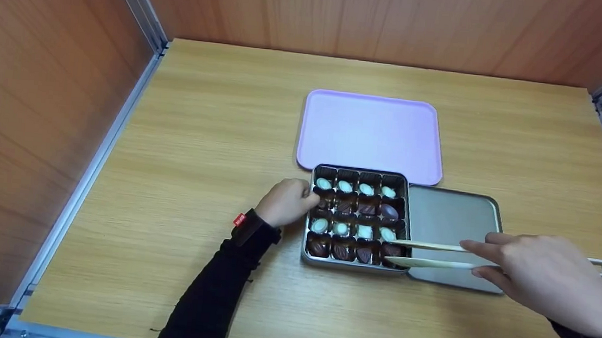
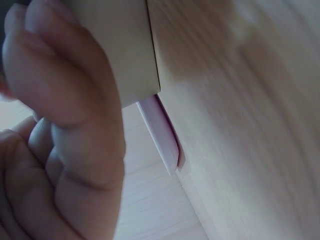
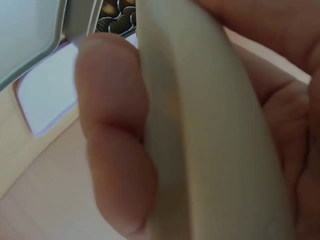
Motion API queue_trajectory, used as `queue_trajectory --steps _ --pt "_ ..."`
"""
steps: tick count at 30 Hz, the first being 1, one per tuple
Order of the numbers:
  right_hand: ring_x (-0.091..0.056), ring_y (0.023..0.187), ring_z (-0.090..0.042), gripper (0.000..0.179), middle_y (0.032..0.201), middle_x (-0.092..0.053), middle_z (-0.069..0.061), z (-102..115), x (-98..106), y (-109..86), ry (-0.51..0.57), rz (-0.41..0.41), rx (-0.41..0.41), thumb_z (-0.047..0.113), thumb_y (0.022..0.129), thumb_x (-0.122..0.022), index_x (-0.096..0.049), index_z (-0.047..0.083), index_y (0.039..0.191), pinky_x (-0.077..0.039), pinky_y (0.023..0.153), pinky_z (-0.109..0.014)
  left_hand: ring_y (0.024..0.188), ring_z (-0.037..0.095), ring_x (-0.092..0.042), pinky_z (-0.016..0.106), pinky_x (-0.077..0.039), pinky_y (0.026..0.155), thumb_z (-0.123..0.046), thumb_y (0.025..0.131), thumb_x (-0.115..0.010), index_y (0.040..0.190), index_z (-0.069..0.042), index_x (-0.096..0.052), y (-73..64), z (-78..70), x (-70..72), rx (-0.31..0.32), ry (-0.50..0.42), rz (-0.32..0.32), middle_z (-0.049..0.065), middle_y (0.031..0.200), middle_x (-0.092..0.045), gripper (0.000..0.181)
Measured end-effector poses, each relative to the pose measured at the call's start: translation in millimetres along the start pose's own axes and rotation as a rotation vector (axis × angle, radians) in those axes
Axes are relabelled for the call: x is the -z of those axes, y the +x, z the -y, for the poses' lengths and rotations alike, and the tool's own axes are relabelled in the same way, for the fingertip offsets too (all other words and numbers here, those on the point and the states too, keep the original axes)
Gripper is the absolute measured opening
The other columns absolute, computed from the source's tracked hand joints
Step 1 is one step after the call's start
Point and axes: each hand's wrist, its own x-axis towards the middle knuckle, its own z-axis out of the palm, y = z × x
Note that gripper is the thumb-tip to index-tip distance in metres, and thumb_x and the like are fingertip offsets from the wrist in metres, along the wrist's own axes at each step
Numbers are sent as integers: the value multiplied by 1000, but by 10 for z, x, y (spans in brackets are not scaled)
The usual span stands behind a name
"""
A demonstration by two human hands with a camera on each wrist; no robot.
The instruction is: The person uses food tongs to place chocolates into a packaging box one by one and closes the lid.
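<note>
A metal tin (image 1: 353, 268) of chocolates has rows of compartments, pale green-white pieces alternating with dark ones. At its left rim, my left hand (image 1: 287, 201) grips the side, thumb over the edge. The left wrist view has the curled fingers (image 2: 85, 125) against the tin's pale outer wall (image 2: 127, 55). My right hand (image 1: 547, 280) holds light-coloured tongs (image 1: 434, 264) from above. Their arms are spread, with the tips around the dark chocolate (image 1: 393, 251) in the front right compartment. Close up in the right wrist view, the tongs (image 3: 220, 125) lie between thumb and fingers.
A silver-grey lid (image 1: 449, 220) lies right beside the tin, under the tongs. Behind the tin is a purple tray (image 1: 369, 134), its front edge close to the tin. Wooden panels (image 1: 347, 18) enclose the table (image 1: 217, 129) at the back and sides.
</note>
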Motion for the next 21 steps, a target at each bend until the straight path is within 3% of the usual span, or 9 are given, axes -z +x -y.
queue_trajectory --steps 6,12,21 --pt "-36 45 -1 33 64 -49 10 80 52 80 -49 -60 72 26 72 -83 -76 16 102 -27 39 -22 55 12 -35 27 -29 54 -25 87 -52 61 -19 -35 -1 5 2 -9 -6 -7 -7 60 -34 31" --pt "-42 45 -7 28 63 -51 6 191 94 194 -100 -60 112 24 69 -84 -74 15 94 -29 38 -25 54 12 -34 27 -30 54 -25 87 -53 61 -20 -35 -4 9 3 -2 -15 -5 -7 59 -34 32" --pt "-41 45 -7 35 66 -53 5 216 165 232 -116 2 77 30 68 -85 -75 15 99 -30 37 -26 55 12 -36 27 -32 55 -26 88 -53 62 -20 -37 1 4 5 9 -27 5 -7 60 -36 31"
